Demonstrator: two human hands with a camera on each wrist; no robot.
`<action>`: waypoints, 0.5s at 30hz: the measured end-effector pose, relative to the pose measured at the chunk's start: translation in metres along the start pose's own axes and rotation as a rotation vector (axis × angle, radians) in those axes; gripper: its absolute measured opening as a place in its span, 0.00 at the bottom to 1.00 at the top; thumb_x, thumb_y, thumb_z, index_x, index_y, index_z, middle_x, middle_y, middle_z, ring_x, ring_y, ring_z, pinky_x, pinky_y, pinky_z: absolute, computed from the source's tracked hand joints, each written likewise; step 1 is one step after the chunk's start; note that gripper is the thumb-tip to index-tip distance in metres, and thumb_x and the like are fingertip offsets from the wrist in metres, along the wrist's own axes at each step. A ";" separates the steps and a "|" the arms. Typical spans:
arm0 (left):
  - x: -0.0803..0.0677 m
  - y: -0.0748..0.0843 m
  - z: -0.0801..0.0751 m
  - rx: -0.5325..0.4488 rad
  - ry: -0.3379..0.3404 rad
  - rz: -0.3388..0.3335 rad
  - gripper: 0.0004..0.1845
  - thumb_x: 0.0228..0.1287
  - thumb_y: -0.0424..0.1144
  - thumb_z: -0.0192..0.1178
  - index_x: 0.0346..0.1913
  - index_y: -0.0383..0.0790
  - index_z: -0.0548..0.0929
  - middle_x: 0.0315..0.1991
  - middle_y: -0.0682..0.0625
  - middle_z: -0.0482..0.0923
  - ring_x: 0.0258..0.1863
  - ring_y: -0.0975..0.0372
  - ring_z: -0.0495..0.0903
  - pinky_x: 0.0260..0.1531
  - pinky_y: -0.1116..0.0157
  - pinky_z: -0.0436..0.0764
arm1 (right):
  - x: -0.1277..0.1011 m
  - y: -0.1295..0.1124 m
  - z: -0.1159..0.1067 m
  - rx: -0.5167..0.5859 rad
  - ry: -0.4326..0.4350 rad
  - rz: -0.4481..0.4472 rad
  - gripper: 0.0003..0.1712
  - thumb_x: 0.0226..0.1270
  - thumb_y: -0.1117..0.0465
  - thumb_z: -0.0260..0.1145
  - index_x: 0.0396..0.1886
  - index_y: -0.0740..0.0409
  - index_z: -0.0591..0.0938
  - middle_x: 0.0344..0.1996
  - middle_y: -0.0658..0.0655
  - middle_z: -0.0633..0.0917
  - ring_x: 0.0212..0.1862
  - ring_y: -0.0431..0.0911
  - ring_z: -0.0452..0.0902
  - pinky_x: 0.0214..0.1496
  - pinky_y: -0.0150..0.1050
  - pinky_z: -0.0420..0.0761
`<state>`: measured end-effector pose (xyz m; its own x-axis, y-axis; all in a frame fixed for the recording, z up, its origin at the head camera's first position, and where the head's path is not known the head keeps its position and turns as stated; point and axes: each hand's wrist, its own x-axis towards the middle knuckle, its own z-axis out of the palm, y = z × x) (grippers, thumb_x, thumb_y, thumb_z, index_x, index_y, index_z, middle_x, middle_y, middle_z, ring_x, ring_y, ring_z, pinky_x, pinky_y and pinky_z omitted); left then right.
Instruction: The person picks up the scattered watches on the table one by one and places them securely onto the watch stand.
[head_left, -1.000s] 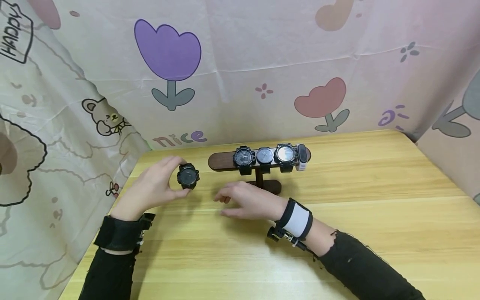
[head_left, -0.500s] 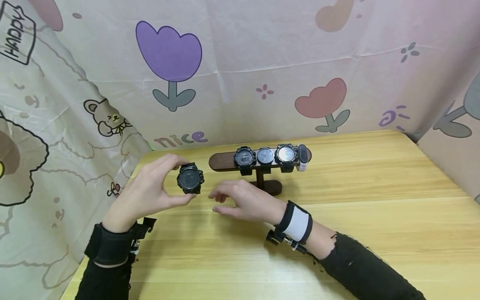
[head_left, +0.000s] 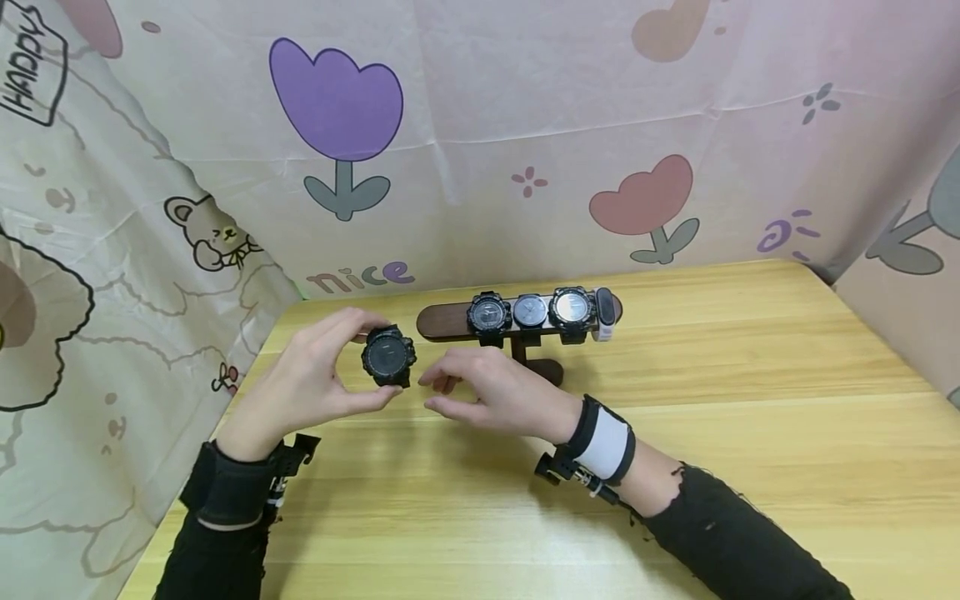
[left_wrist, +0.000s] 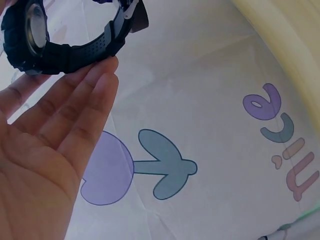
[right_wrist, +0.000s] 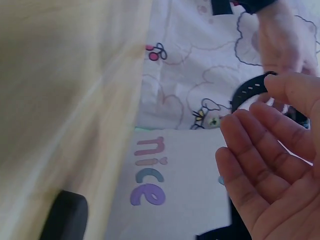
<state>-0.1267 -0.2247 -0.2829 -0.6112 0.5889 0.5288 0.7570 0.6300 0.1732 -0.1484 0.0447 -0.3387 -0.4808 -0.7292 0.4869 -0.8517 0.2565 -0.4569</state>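
A black wristwatch (head_left: 388, 357) with a round dial is held up by my left hand (head_left: 300, 379), pinched between thumb and fingers. In the left wrist view its buckled strap (left_wrist: 80, 56) curves in a loop above the fingers of my left hand (left_wrist: 50, 135). Just right of the watch is my right hand (head_left: 498, 390), holding nothing, fingers loosely bent and thumb apart. From the right wrist, the fingers of my right hand (right_wrist: 265, 155) appear in front of the strap (right_wrist: 246, 94); whether they touch it I cannot tell.
Behind my right hand stands a dark wooden watch stand (head_left: 446, 322). It bears several watches, among them a black one (head_left: 489, 315) and a smart band (head_left: 605, 308). The stand's left end is bare wood. A printed cloth (head_left: 480, 108) hangs behind the wooden table (head_left: 712, 400).
My left hand has brought the watch slightly to the right, closer to my right hand. The right hand has risen a little and shifted slightly left.
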 end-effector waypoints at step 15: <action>0.005 -0.026 0.011 0.006 0.021 -0.054 0.34 0.46 0.42 0.85 0.57 0.37 0.82 0.49 0.48 0.85 0.46 0.58 0.86 0.47 0.53 0.90 | -0.004 -0.013 -0.037 -0.033 0.120 -0.041 0.12 0.71 0.61 0.76 0.51 0.57 0.88 0.44 0.50 0.91 0.46 0.39 0.87 0.51 0.34 0.87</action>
<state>-0.1514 -0.2328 -0.2938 -0.6459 0.5436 0.5361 0.7219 0.6634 0.1971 -0.1433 0.0675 -0.3074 -0.4656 -0.6584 0.5914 -0.8765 0.2506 -0.4110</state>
